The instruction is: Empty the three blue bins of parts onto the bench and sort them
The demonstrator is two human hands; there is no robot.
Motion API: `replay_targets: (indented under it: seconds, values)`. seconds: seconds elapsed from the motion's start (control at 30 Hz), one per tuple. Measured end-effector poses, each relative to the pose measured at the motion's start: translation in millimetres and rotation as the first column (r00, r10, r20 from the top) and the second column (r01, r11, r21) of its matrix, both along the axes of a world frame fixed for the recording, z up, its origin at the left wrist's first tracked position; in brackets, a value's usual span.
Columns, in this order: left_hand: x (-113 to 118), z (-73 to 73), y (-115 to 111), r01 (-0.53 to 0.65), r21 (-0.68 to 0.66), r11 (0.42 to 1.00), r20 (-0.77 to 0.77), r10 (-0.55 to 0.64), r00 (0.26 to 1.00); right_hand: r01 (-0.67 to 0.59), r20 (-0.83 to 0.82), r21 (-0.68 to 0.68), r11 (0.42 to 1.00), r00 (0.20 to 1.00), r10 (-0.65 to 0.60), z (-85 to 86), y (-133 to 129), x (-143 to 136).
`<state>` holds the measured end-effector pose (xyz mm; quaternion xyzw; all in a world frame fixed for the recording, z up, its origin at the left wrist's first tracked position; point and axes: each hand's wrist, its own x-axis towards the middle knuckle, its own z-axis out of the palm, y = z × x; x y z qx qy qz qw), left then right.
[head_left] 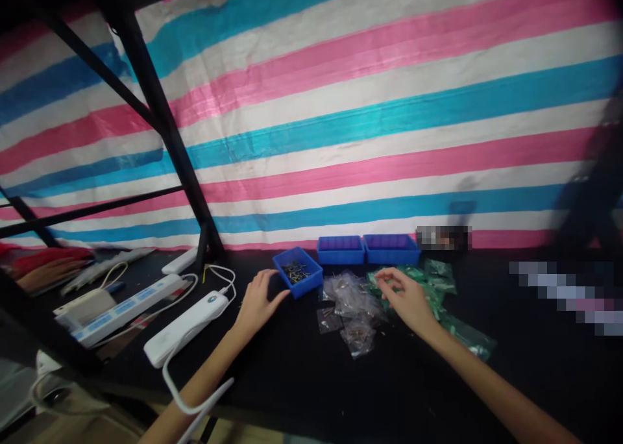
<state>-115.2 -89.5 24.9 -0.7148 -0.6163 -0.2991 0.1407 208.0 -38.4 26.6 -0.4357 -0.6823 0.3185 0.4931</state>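
Left hand: I see my left hand [257, 301] flat on the black table [302, 379], fingers spread, fingertips touching the near wall of the blue bin [298, 272].
Blue bin: tilted askew, holding small dark metal parts; two more blue trays [367, 249] sit behind it.
Right hand: my right hand [406, 298] hovers over the clear bags [350, 301], fingers loosely curled; possibly pinching something tiny, I cannot tell.
Green bags: green packets [438, 278] lie just beside that hand.
Left side: white power strips [185, 327].

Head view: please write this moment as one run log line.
left hand: touching blue bin | right hand: over clear bags, green bags beside
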Motion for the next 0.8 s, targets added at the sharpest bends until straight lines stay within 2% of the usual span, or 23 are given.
replay_targets:
  seconds: [0.17, 0.27, 0.4, 0.63, 0.8]
  values:
    - [-57, -1.3, -9, -0.055, -0.199, 0.978, -0.036, 0.049, 0.998, -0.025, 0.018, 0.056, 0.998, 1.0, 0.024, -1.1, 0, -5]
    - [-71, -0.6, -11, -0.035, -0.325, 0.945, -0.043, 0.022, 0.999, -0.025, 0.027, 0.061, 0.998, 0.999, 0.023, -2.2, 3, -7]
    - [-69, -3.7, -10, 0.015, -0.378, 0.926, -0.016, -0.023, 1.0, -0.021, 0.012, 0.056, 0.998, 1.0, 0.02, -2.8, 4, -5]
    - [-64, -14.4, -1, 0.042, -0.368, 0.929, 0.07, -0.017, 0.997, -0.035, 0.024, 0.059, 0.998, 0.999, 0.034, -2.2, -1, -5]
    - [-59, -14.0, 0, 0.089, -0.355, 0.931, 0.116, -0.051, 0.992, -0.044, 0.022, 0.053, 0.998, 0.999, 0.043, -2.2, -2, -7]
